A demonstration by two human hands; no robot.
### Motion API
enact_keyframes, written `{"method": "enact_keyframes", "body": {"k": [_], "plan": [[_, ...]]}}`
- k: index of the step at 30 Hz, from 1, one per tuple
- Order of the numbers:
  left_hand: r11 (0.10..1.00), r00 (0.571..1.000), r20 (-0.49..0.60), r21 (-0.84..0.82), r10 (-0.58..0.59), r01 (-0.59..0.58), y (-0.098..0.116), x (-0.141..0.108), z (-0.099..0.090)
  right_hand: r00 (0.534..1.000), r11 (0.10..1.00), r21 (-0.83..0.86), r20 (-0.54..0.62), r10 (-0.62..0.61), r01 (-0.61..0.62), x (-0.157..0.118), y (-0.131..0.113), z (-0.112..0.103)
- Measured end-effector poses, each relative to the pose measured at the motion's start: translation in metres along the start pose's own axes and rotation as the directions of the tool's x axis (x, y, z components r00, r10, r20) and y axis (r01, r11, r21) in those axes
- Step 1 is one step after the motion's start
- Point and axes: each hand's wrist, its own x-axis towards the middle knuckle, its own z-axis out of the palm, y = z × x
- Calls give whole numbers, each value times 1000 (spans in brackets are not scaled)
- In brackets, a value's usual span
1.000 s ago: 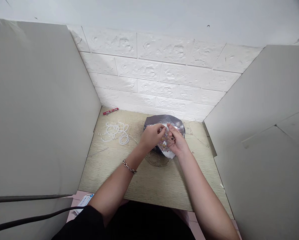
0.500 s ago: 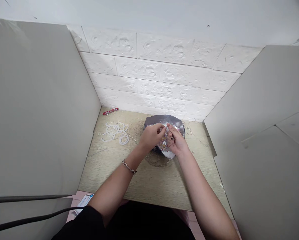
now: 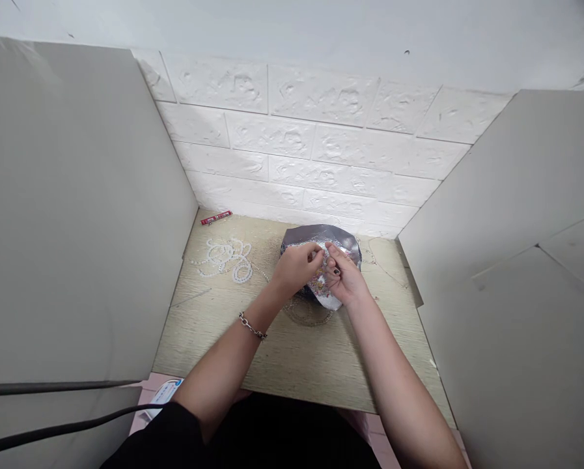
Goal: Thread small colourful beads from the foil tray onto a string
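Observation:
My left hand (image 3: 297, 266) and my right hand (image 3: 344, 275) are close together over a silvery, foil-like bag (image 3: 321, 233). Thumb and fingertips of the left are pinched, but what lies between them is too small to make out. The right hand is also closed in a pinch, its other fingers curled; any thread or bead in it cannot be seen clearly. Small pink and yellow beads (image 3: 319, 284) lie on the bag's shiny surface between the hands. Below them a coil of clear strung beads (image 3: 311, 319) rests on the table, partly under the bag.
White bead strands (image 3: 228, 257) lie tangled on the wooden table (image 3: 301, 365) at left. A narrow red packet (image 3: 216, 218) is at the back left corner. Fine thread (image 3: 389, 273) trails at right. Grey panels flank both sides, and a white brick-pattern wall (image 3: 292, 137) stands behind.

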Motion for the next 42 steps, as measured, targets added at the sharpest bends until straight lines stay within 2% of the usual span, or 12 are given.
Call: {"method": "enact_keyframes", "body": {"k": [30, 42], "plan": [[999, 1000, -8, 45, 1, -1, 0, -1, 0, 1000, 1000, 12, -17, 21, -20, -2, 0, 3], [1000, 1000, 2, -2, -6, 6, -1, 0, 0, 1000, 999, -33, -3, 1, -1, -1, 1, 2]]}}
